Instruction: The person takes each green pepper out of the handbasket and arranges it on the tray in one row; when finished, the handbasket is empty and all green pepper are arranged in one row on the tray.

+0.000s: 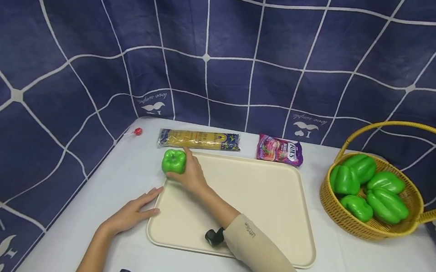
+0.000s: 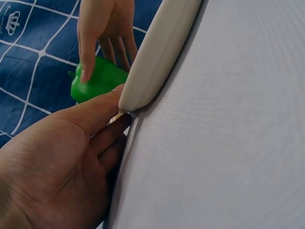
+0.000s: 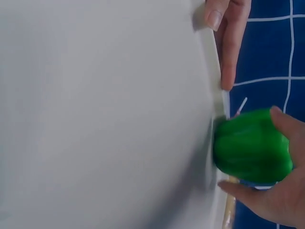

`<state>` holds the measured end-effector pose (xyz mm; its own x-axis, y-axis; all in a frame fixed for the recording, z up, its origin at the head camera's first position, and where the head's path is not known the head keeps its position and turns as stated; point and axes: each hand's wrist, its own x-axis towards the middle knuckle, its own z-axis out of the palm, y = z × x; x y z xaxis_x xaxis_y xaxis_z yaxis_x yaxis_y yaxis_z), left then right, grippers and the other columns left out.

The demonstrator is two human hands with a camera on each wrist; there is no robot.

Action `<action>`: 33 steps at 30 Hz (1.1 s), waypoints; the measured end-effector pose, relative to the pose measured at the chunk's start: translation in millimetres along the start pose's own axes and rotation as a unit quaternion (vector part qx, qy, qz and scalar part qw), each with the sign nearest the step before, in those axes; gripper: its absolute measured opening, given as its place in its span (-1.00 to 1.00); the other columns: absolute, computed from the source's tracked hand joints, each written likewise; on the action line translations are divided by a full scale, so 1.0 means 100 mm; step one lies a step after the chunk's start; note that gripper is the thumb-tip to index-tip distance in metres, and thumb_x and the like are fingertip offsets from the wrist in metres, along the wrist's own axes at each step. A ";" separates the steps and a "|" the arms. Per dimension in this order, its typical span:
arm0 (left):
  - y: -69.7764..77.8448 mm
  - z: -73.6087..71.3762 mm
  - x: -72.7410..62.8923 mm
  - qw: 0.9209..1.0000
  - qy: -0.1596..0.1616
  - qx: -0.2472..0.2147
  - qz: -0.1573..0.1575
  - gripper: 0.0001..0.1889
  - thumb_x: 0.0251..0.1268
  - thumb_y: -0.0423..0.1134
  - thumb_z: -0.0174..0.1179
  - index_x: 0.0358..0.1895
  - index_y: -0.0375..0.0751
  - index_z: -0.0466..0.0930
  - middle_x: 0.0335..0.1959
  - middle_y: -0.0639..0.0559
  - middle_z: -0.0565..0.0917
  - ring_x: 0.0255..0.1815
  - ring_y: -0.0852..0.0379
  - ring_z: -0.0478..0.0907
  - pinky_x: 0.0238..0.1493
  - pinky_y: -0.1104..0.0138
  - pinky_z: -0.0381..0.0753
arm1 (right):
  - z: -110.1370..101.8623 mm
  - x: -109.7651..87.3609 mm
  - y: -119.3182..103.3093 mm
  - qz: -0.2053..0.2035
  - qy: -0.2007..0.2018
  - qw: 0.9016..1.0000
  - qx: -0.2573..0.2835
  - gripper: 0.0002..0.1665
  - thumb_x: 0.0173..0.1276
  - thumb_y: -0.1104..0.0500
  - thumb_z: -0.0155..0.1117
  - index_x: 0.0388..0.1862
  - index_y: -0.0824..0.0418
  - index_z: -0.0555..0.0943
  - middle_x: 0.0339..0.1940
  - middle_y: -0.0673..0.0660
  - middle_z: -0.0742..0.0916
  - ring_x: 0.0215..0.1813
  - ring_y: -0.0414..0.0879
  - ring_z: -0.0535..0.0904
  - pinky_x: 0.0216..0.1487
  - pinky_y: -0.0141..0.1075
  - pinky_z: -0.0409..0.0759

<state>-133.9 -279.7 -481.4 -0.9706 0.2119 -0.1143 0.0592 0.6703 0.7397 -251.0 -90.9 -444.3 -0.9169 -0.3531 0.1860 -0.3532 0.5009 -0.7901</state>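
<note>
A green bell pepper (image 1: 173, 161) is held in my right hand (image 1: 193, 176), over the far left corner of the beige tray (image 1: 242, 203). Thumb and fingers grip it from opposite sides, as the right wrist view shows with the pepper (image 3: 252, 148) at the tray's rim. My left hand (image 1: 131, 212) lies at the tray's left edge, its fingers fairly straight and the fingertips at the rim. In the left wrist view, the left thumb and fingers (image 2: 105, 138) meet the tray's corner (image 2: 157, 57), with the held pepper (image 2: 102, 81) beyond.
To the right stands a yellow wicker basket (image 1: 328, 205) with a tall handle and several green peppers (image 1: 387, 204). Behind the tray lie a clear pack of noodles (image 1: 201, 139) and a purple candy bag (image 1: 280, 150). A red lollipop (image 1: 137, 131) is at the far left.
</note>
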 end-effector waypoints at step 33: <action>-0.03 -0.02 0.03 1.000 0.001 -0.010 -0.002 -0.32 0.23 0.12 0.12 0.41 0.19 0.12 0.44 -0.14 0.05 0.41 -0.32 -0.14 0.29 -0.25 -0.16 | -3.67 -1.91 1.32 -0.052 0.093 0.984 -0.143 -0.48 0.14 0.34 0.36 0.12 0.14 0.56 0.03 -0.03 0.63 0.01 -0.49 0.39 -0.06 -0.72 0.29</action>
<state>-137.9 -282.4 -482.9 -0.9713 0.2074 -0.1165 0.0502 0.6574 0.7519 -190.5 333.2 -370.0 -0.8816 -0.2768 0.3823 -0.4606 0.6812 -0.5691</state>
